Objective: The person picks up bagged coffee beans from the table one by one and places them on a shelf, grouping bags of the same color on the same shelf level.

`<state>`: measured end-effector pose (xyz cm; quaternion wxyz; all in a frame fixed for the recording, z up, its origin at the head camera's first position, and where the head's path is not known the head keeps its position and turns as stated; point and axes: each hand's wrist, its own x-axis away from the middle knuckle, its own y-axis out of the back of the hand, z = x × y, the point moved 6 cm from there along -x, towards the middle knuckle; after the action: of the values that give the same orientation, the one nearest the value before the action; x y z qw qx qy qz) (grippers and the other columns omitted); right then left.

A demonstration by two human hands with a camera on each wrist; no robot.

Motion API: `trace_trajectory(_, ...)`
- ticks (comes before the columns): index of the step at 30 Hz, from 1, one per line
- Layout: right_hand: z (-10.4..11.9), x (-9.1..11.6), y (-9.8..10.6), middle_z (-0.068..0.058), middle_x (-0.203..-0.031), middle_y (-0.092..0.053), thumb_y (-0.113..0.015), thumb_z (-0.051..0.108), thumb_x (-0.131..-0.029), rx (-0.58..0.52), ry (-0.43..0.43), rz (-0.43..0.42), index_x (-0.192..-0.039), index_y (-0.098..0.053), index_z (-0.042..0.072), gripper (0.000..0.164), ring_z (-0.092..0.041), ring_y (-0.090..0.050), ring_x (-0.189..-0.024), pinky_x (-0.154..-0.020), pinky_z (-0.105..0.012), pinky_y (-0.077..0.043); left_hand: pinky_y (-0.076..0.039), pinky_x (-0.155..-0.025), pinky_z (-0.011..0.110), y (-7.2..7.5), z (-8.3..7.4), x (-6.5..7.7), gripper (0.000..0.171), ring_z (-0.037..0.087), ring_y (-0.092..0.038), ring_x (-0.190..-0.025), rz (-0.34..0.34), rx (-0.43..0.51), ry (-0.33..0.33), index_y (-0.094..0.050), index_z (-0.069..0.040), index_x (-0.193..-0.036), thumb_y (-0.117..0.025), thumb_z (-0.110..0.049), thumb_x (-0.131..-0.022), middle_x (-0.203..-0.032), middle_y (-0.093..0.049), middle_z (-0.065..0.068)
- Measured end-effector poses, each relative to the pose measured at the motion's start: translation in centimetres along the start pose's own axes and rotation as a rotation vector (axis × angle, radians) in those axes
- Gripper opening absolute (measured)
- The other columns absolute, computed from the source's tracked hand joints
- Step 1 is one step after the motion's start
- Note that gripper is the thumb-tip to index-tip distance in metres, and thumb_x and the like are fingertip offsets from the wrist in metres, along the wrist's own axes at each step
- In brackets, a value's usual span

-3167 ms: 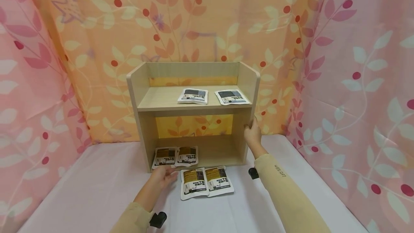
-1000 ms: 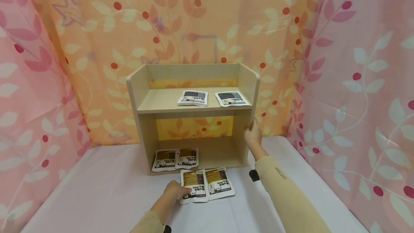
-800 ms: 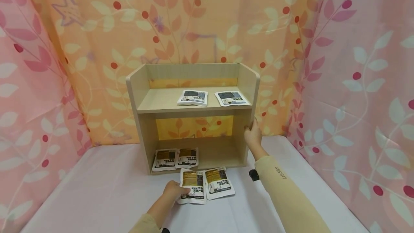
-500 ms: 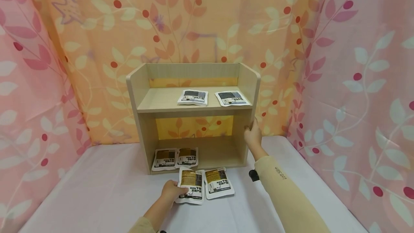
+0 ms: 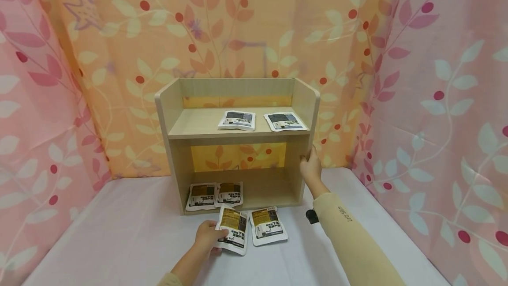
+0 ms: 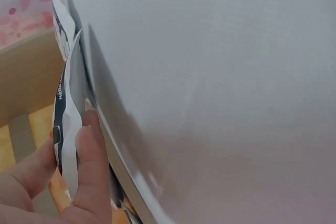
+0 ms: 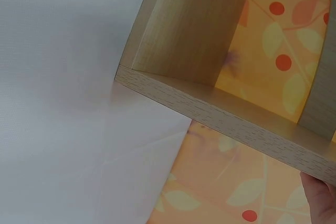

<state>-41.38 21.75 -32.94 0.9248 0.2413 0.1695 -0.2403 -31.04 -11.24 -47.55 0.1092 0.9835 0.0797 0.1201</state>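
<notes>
In the head view my left hand (image 5: 207,235) pinches a white pouch (image 5: 234,226) with a brown-and-black label by its left edge, thumb on the printed face. The left wrist view shows this pouch (image 6: 74,95) edge-on between thumb and fingers, tipped up off the cloth. A matching pouch (image 5: 269,226) lies flat just to its right. My right hand (image 5: 311,167) grips the right side panel of a pale wooden two-tier shelf (image 5: 238,135). Only a bit of that hand (image 7: 316,195) shows in the right wrist view, against the panel's edge.
Two brown-labelled pouches lie side by side at the lower tier's left: one pouch (image 5: 202,196) against the side panel, another pouch (image 5: 230,193) beside it. Above, a dark-labelled pouch (image 5: 238,120) and a blue-grey one (image 5: 285,121) lie apart. White cloth (image 5: 131,233) covers the table; patterned curtains (image 5: 238,21) surround it.
My left hand went from near the lower shelf to the left front pouch, took hold of it, and drew it leftward, tilting it and parting it from its neighbour. The right hand stayed put.
</notes>
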Motion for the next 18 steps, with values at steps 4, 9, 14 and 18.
trace_trajectory(4, -0.2, -0.2, 0.0, -0.033, -0.129, -0.052, -0.05, 0.003, -0.094, -0.021, -0.009, 0.008, -0.141, -0.04, 0.0, 0.049, -0.048, -0.048, -0.121, -0.104, -0.057, -0.035, -0.053, -0.048, 0.028, 0.1, -0.4, 0.1, 0.048, 0.02, -0.062, -0.069, -0.003, 0.021, -0.01, -0.047, 0.015, -0.121, -0.071, 0.001, -0.082, -0.096, -0.062, 0.021)
trace_trajectory(9, -0.7, -0.8, -0.2, -0.031, -0.129, -0.054, -0.051, 0.006, -0.093, -0.046, 0.017, -0.005, -0.14, -0.042, 0.004, 0.048, -0.048, -0.05, -0.119, -0.102, -0.057, -0.037, -0.053, -0.049, 0.028, 0.1, -0.8, 0.0, 0.048, 0.018, -0.063, -0.067, -0.007, 0.039, -0.011, -0.047, 0.014, -0.122, -0.071, -0.001, -0.084, -0.096, -0.063, 0.022)
trace_trajectory(14, -0.6, -0.5, -0.1, -0.032, -0.126, -0.055, -0.052, 0.005, -0.092, -0.044, 0.026, -0.013, -0.139, -0.043, 0.002, 0.047, -0.049, -0.05, -0.118, -0.101, -0.057, -0.037, -0.054, -0.052, 0.03, -0.1, -1.4, 0.4, 0.045, 0.017, -0.063, -0.067, -0.01, 0.076, -0.023, -0.046, 0.014, -0.124, -0.068, -0.001, -0.087, -0.1, -0.061, 0.024)
trace_trajectory(18, -0.1, -0.1, 0.0, -0.033, -0.129, -0.053, -0.051, 0.004, -0.093, -0.028, 0.013, 0.0, -0.14, -0.041, -0.001, 0.048, -0.049, -0.049, -0.12, -0.103, -0.058, -0.036, -0.056, -0.055, 0.033, -0.4, -2.2, 0.7, 0.042, 0.017, -0.062, -0.068, -0.002, 0.122, -0.055, -0.046, 0.014, -0.125, -0.063, 0.0, -0.089, -0.104, -0.059, 0.027)
